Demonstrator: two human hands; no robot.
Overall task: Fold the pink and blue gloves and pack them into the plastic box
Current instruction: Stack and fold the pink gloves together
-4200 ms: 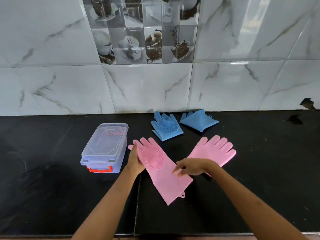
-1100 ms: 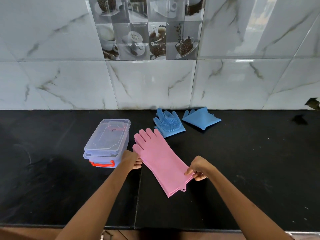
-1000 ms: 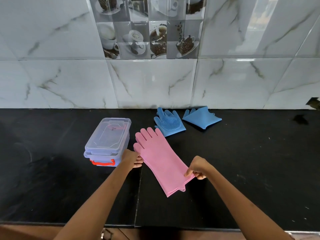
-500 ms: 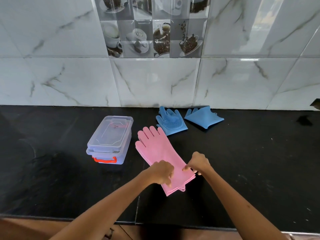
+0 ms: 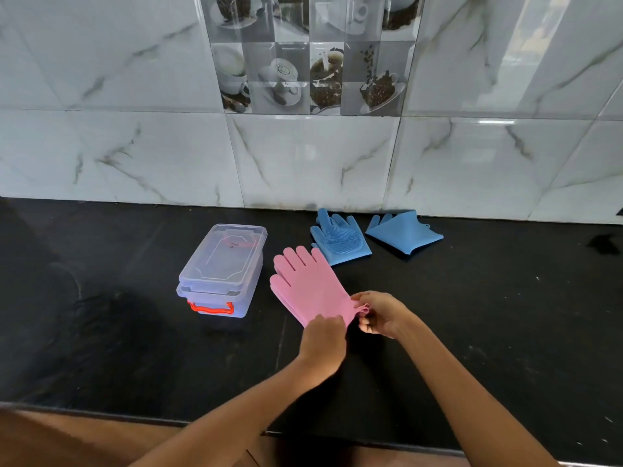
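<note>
Both hands meet at the cuff end of the pink gloves (image 5: 310, 291), which lie stacked flat on the black table (image 5: 101, 332) with their fingers pointing away from the person. The left hand (image 5: 322, 345) is curled over the near edge of the cuff, knuckles up, its fingertips pressing into the pink material. The right hand (image 5: 381, 313) is just beside it, pinching the bunched corner of the cuff between thumb and fingers, so that the edge is gathered into small folds there. The two hands are almost touching each other.

Beyond the left hand and off to its outer side stands the plastic box (image 5: 222, 267), clear, with its lid on and an orange latch (image 5: 210, 308) on the end facing the person. It sits just beside the pink gloves without touching them.

Farther away from both hands, close to the marbled tile wall (image 5: 303, 156), lie the two blue gloves. One blue glove (image 5: 338, 239) shows its bristled palm and is near the pink fingertips; the other blue glove (image 5: 404, 235), beyond the right hand, is folded into a triangular shape.
</note>
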